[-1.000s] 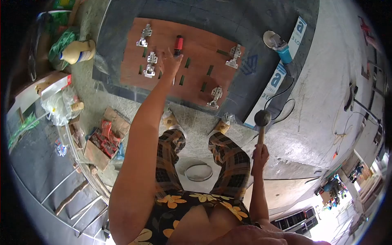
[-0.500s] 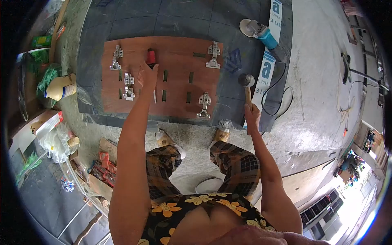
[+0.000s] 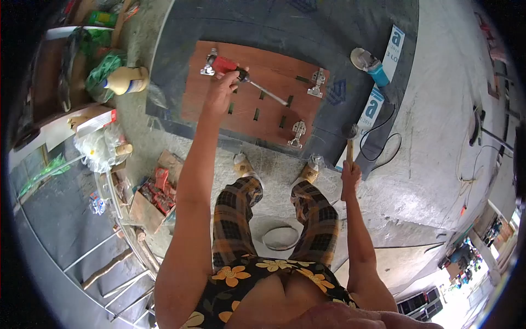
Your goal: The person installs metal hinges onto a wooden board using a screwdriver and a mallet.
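My left hand (image 3: 222,90) is closed on a screwdriver (image 3: 266,91) with a red and black handle, held over a reddish-brown wooden board (image 3: 246,63). The screwdriver's shaft slants toward the lower right across the board, which has several narrow slots cut in it. Metal hinges lie on the board: one hinge (image 3: 209,62) near the screwdriver handle, another hinge (image 3: 316,84) at the upper right and a third hinge (image 3: 296,135) at the lower right. To the right, my right hand (image 3: 351,176) grips the wooden handle of a hammer (image 3: 350,148), its dark head pointing away from me.
Under the board is a large dark sheet (image 3: 181,27). A teal angle grinder (image 3: 376,71) and its black cord (image 3: 366,156) lie by a white lettered strip (image 3: 372,105). On the left are a cream jug (image 3: 131,80) and a cardboard box (image 3: 144,213) of red packets.
The screwdriver has swung from pointing toward me to pointing right, its handle now over the board's upper left. The whole view has shifted. My right hand still holds the hammer, lower in view.
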The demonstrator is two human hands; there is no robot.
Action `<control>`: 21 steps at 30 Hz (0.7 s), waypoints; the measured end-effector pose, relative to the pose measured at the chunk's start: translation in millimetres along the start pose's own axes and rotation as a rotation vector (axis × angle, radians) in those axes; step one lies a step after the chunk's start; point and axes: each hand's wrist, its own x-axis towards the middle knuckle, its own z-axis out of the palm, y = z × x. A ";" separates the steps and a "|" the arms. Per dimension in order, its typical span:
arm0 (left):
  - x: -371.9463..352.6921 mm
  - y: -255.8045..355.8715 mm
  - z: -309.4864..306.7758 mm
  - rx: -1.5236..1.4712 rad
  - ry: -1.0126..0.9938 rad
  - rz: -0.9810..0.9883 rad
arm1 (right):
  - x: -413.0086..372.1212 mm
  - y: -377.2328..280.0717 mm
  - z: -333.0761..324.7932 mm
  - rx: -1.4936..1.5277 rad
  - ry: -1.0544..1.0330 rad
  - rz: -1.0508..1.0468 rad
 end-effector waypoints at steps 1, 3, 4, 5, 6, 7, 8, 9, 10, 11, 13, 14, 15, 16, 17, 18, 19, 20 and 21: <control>-15.0 15.2 1.9 -0.104 -0.003 -0.001 | -14.0 -6.2 -8.5 0.006 0.002 0.000; -42.6 35.1 2.3 -0.357 -0.058 -0.052 | -45.6 -10.2 -26.0 -0.032 0.027 -0.042; -56.7 48.1 5.5 -0.485 -0.090 -0.074 | -58.1 -8.6 -33.0 -0.036 0.016 -0.051; -71.3 60.6 9.8 -0.532 -0.086 -0.053 | -67.4 -7.6 -42.7 -0.039 0.006 -0.061; -89.9 73.3 17.2 -0.579 -0.080 -0.034 | -79.7 -12.9 -54.2 -0.094 -0.038 -0.041; -108.3 86.1 23.7 -0.625 -0.070 -0.017 | -90.7 -18.2 -63.5 -0.082 -0.053 -0.044; -123.5 96.1 27.4 -0.698 -0.036 -0.031 | -100.9 -23.9 -69.3 -0.069 -0.069 -0.047; -140.1 105.8 28.1 -0.744 -0.043 -0.025 | -111.9 -33.3 -76.4 -0.056 -0.084 -0.049; -154.4 116.4 30.2 -0.791 -0.057 -0.015 | -120.2 -43.5 -82.4 -0.036 -0.082 -0.061; -167.7 126.5 32.9 -0.839 -0.074 -0.007 | -126.5 -53.4 -89.7 -0.007 -0.114 -0.045; -196.0 150.9 38.5 -0.857 -0.076 0.009 | -142.4 -99.4 -108.7 0.041 -0.179 -0.004; -210.8 163.8 41.3 -0.879 -0.087 0.020 | -149.8 -125.6 -114.1 0.159 -0.194 0.014; -227.4 173.3 43.1 -0.900 -0.096 0.028 | -161.1 -159.4 -122.9 0.222 -0.234 0.013; -239.6 181.2 43.5 -0.891 -0.112 0.038 | -165.4 -194.0 -131.1 0.289 -0.273 0.003; -249.5 188.7 43.1 -0.879 -0.130 0.053 | -164.7 -215.7 -137.3 0.344 -0.336 -0.014; -261.5 194.8 43.7 -0.867 -0.145 0.063 | -167.1 -234.7 -144.2 0.397 -0.399 -0.026; -273.1 201.4 46.2 -0.863 -0.135 0.078 | -174.4 -265.7 -149.7 0.433 -0.395 -0.058; -285.5 206.6 49.8 -0.860 -0.122 0.091 | -184.3 -296.2 -153.4 0.467 -0.394 -0.088; -297.0 210.6 53.0 -0.857 -0.108 0.106 | -190.4 -317.6 -155.1 0.534 -0.420 -0.108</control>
